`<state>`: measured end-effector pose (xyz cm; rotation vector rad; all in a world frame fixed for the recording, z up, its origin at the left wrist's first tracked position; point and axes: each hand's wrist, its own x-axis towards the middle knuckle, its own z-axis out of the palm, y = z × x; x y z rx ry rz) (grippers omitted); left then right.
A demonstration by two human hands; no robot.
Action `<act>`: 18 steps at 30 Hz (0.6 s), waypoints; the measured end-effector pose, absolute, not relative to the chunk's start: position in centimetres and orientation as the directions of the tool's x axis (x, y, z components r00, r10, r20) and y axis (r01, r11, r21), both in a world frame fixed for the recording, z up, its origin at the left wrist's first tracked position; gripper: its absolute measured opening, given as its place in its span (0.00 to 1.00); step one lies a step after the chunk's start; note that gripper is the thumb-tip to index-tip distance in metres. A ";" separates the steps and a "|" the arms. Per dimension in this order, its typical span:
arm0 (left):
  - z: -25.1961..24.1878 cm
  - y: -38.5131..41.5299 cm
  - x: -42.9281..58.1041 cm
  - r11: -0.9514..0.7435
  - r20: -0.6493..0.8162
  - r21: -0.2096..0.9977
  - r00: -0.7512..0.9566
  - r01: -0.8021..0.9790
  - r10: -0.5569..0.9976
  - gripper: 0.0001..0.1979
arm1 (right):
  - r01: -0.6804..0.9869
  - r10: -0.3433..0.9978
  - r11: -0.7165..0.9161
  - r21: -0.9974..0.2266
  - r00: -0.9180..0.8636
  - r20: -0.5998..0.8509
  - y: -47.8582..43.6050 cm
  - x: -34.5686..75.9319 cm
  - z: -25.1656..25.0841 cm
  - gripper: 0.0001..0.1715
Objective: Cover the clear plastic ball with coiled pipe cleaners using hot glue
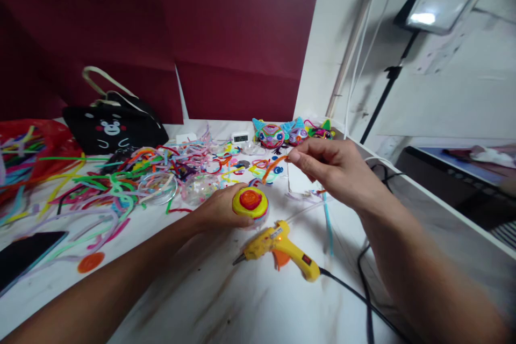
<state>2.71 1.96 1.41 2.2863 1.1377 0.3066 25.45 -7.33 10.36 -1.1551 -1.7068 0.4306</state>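
My left hand (221,206) is wrapped round a ball-like craft piece (250,202), its near face ringed in yellow with a red and orange centre. An orange pipe cleaner (274,167) is pinched between the thumb and forefinger of my right hand (318,166). The strip slants down and left toward the top of the craft piece; whether its low end touches the piece I cannot tell. Just below my left hand, a yellow hot glue gun (278,247) lies on its side, its nozzle pointing left and its switch lit.
Tangled pipe cleaners (121,185) cover the table's left side, near a phone (28,255) and an orange disc (91,262). Behind stand a black bag (115,126), a small digital clock (241,138) and finished-looking animal ornaments (272,135). A black cable (365,290) runs along the right.
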 end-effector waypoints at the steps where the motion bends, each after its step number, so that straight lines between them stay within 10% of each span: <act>1: 1.3 2.0 2.7 -0.479 -0.034 0.567 0.600 0.670 0.799 0.38 | 0.489 0.857 0.470 -0.735 -0.054 0.513 -7.2 25.5 10.3 0.17; 9: 0.8 2.5 1.8 -0.577 0.335 0.580 0.478 0.575 0.812 0.54 | 0.275 0.946 0.322 -0.906 -0.046 0.322 -5.2 26.5 8.8 0.18; 18: 0.1 1.8 1.5 -0.891 0.863 0.166 0.374 0.422 0.338 0.48 | 0.169 0.973 0.042 -0.985 -0.233 0.001 -4.4 26.7 7.8 0.24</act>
